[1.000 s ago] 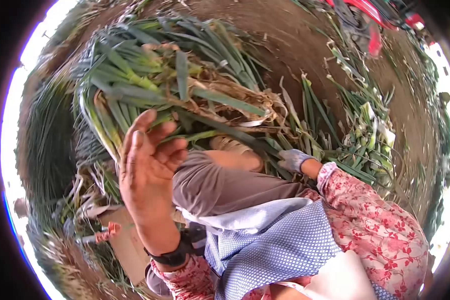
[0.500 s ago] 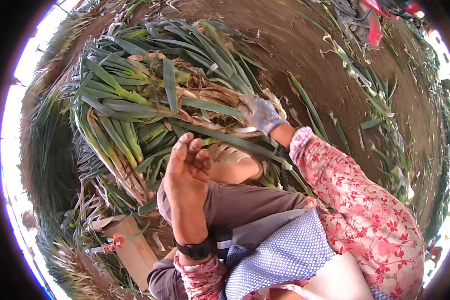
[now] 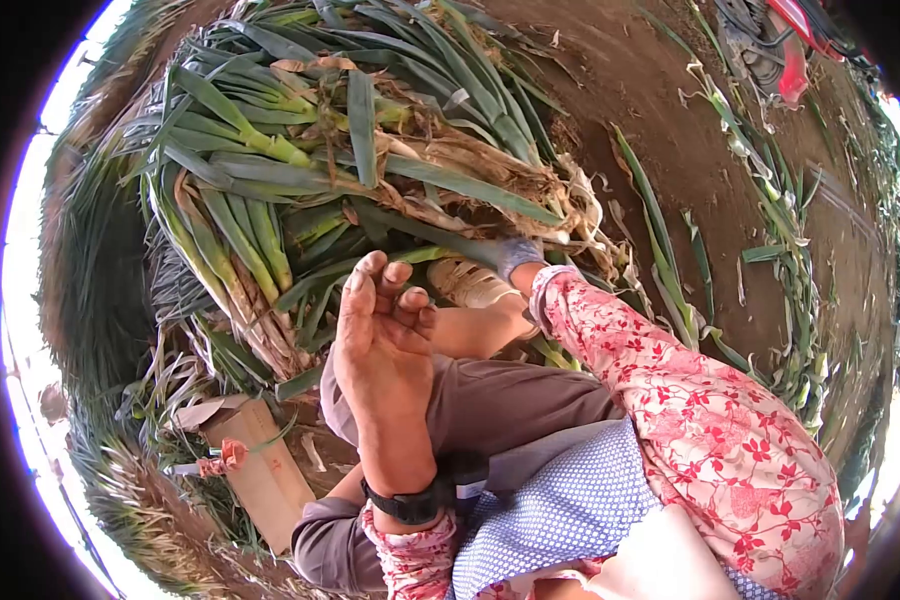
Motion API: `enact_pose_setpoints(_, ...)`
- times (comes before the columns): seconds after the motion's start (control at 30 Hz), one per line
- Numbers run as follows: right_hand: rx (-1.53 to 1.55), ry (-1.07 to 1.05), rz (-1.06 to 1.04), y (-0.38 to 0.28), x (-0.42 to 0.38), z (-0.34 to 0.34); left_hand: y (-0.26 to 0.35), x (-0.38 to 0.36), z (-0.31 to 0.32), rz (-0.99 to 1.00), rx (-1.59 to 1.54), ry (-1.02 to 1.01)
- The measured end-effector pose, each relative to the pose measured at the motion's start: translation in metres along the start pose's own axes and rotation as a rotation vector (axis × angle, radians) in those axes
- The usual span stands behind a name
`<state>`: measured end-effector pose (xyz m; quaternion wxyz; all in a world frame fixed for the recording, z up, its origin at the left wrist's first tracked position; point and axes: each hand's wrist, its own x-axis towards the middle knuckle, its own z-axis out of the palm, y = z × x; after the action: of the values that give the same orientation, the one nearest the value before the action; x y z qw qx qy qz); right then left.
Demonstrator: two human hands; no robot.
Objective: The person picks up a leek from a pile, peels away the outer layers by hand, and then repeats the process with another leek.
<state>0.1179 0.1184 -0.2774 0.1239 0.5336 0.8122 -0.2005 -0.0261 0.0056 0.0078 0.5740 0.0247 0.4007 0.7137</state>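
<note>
My left hand (image 3: 385, 345) is bare, palm up above my bent leg, its fingers loosely curled and apart, holding nothing. My right hand (image 3: 518, 256) wears a greyish glove and sits low at the near edge of the leek pile. It closes round the end of a leek (image 3: 430, 232) whose green leaves run left from it; the fingertips are hidden. Beyond lies a heap of leeks (image 3: 260, 150) with dry brown outer leaves. One broad leek leaf (image 3: 470, 190) crosses the top, its pale end just above my right hand.
A cardboard piece (image 3: 265, 470) and an orange-wrapped handle (image 3: 225, 458) lie at lower left. My sandalled foot (image 3: 470, 283) rests beside the pile. Loose leaves (image 3: 660, 240) litter the brown soil on the right. A red machine part (image 3: 792, 75) stands at the upper right.
My right hand has moved from on top of the pile's near end down toward my foot, beneath the crossing leaf. The view has shifted slightly. My left hand keeps its pose.
</note>
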Motion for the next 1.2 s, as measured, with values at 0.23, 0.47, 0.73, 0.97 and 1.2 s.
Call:
enact_pose_setpoints(0.23,0.161,-0.333,0.067,0.023,-0.008,-0.021,0.003,0.001,-0.008,-0.007,-0.073,0.021)
enact_pose_setpoints(0.47,0.720,-0.423,-0.021,0.019,-0.103,-0.150,0.000,0.003,-0.014,0.084,-0.086,0.147)
enact_pose_setpoints(0.73,1.492,-0.654,0.057,0.060,-0.180,-0.206,-0.008,0.008,-0.012,-0.037,0.111,0.282)
enact_pose_setpoints(0.97,1.759,-0.494,-0.072,0.055,-0.229,-0.240,-0.017,0.001,0.022,-0.131,0.121,-0.088)
enact_pose_setpoints(1.2,1.602,-0.707,-0.027,0.040,-0.240,-0.228,-0.015,0.027,0.033,0.027,0.047,-0.257)
